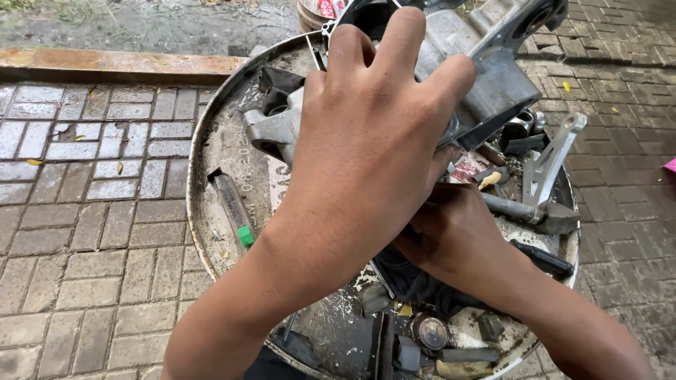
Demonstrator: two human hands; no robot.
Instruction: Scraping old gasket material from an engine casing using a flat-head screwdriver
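- Nearest the camera, at the near rim of a round metal drum top (204, 134), lie dark scraps and a small round metal cap (430, 331) among flaking white paint.
- The right hand (454, 236) comes in from the lower right and sits low on the drum top, under the left hand; its fingers are tucked out of sight, so whether it grips anything cannot be told.
- Just right of that hand lies a black-handled tool (542, 259).
- The left hand (373, 134) reaches in from the lower left with fingers spread wide, pressed over a large grey cast metal part (486, 84); it is laid on the casting rather than closed around it.
- The casting rests on the far half of the drum top, tilted, one end reaching past the far rim.
- Left of the hands, a dark bar with a green tip (234, 209) lies flat on the drum top.
- To the right, a silver bracket (553, 158) leans over a hammer-like tool (531, 211).
- Beyond and around is wet grey brick paving (91, 211), with a rusty kerb (120, 67) at the far left.
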